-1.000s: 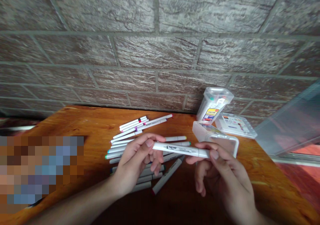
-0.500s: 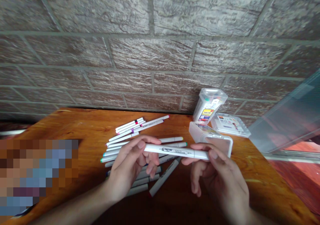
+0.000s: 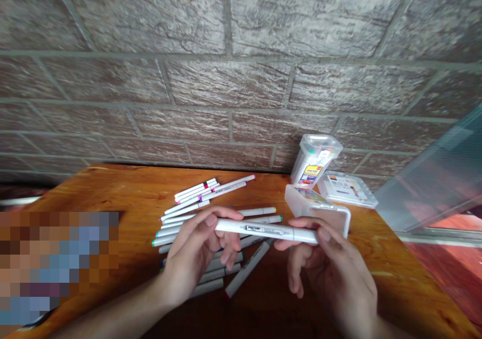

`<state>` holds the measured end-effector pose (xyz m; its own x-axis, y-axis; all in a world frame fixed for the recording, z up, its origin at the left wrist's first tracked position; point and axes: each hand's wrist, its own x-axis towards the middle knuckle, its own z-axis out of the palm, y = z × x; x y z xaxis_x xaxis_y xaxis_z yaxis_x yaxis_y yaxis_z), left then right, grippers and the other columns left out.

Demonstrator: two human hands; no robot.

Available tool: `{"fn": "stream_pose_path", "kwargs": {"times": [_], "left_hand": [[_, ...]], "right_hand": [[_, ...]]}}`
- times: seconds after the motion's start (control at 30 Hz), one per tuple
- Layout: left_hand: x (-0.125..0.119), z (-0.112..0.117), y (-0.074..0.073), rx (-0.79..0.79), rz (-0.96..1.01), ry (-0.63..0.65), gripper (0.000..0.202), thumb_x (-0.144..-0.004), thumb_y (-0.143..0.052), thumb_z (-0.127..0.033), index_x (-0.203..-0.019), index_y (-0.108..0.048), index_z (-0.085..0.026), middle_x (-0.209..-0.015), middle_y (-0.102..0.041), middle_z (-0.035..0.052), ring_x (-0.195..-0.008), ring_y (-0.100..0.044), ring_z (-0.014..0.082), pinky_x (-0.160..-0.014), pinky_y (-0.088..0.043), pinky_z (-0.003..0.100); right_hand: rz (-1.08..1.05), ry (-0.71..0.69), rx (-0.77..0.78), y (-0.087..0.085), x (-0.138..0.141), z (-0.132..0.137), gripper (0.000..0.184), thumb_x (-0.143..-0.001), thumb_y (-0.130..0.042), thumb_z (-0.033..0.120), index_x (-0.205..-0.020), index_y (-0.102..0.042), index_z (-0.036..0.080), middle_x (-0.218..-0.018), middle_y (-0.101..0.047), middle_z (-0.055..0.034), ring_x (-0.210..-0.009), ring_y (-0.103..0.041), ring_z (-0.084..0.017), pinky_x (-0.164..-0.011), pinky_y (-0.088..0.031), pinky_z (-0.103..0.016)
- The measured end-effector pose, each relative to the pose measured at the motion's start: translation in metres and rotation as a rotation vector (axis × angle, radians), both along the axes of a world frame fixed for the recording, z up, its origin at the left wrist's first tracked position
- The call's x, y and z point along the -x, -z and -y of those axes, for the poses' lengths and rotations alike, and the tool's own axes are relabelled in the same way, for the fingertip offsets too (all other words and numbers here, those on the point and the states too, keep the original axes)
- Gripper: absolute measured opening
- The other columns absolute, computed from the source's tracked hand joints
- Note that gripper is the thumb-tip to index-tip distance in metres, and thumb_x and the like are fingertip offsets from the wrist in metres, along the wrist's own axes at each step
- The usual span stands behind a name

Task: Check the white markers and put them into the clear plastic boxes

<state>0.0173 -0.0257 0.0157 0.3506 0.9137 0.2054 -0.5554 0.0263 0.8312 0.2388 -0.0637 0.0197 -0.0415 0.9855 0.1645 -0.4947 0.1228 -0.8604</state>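
From the head view, I see one white marker (image 3: 263,230) held nearly level above the desk (image 3: 124,193). The left hand (image 3: 190,258) pinches its nine o'clock end and the right hand (image 3: 339,263) its three o'clock end, thumb against fingers, the others curled loosely. Gripping only the ends seems meant to leave the printed label uncovered and facing the wearer.

Taking that marker as the dial's centre, loose markers (image 3: 247,269) lie flat from seven round to ten o'clock, roughly side by side, probably so each can be picked out. At one o'clock a tall case (image 3: 315,160) stands upright near the wall (image 3: 196,83), apparently out of the way; a clear box (image 3: 295,198) and a flat case (image 3: 346,191) sit toward two.
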Motion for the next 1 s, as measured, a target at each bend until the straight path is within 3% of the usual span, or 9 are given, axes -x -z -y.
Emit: {"fn": "stream_pose_path", "kwargs": {"times": [0.23,0.47,0.67,1.0], "left_hand": [[0.0,0.002,0.005,-0.059,-0.071,-0.021,0.032,-0.107,-0.054,-0.036,-0.116,-0.076,-0.014,-0.079,-0.073,0.0073,-0.059,-0.059,0.0133,-0.057,-0.054,0.027],[0.003,0.004,0.011,-0.173,-0.316,-0.142,0.031,-0.109,-0.051,-0.039,-0.121,-0.071,-0.019,-0.074,-0.063,0.0006,-0.06,-0.058,0.0123,-0.06,-0.051,0.027],[0.004,0.003,0.013,-0.137,-0.39,-0.149,0.033,-0.109,-0.052,-0.044,-0.119,-0.069,-0.018,-0.064,-0.055,-0.0034,-0.055,-0.057,0.0124,-0.058,-0.049,0.025],[0.001,0.001,0.006,-0.121,-0.502,-0.179,0.033,-0.1,-0.066,-0.047,-0.115,-0.07,-0.018,-0.061,-0.058,-0.0038,-0.054,-0.06,0.012,-0.055,-0.049,0.023]], "right_hand": [[0.034,0.07,-0.028,0.003,-0.001,-0.001,0.03,-0.108,-0.055,0.039,-0.115,-0.078,0.02,-0.089,-0.084,-0.0103,-0.044,-0.068,-0.016,-0.039,-0.054,-0.025],[0.123,0.174,-0.041,0.007,0.0,-0.002,0.031,-0.106,-0.059,0.043,-0.115,-0.077,0.019,-0.084,-0.083,-0.0104,-0.041,-0.065,-0.016,-0.035,-0.053,-0.026],[0.207,0.178,-0.111,-0.003,0.003,-0.003,0.018,-0.101,-0.071,0.039,-0.109,-0.078,0.025,-0.077,-0.081,-0.0048,-0.038,-0.066,-0.013,-0.035,-0.053,-0.021],[0.35,0.242,-0.13,-0.001,0.003,-0.005,0.015,-0.096,-0.078,0.033,-0.104,-0.074,0.022,-0.07,-0.079,-0.0036,-0.037,-0.063,-0.012,-0.034,-0.052,-0.019]]}}
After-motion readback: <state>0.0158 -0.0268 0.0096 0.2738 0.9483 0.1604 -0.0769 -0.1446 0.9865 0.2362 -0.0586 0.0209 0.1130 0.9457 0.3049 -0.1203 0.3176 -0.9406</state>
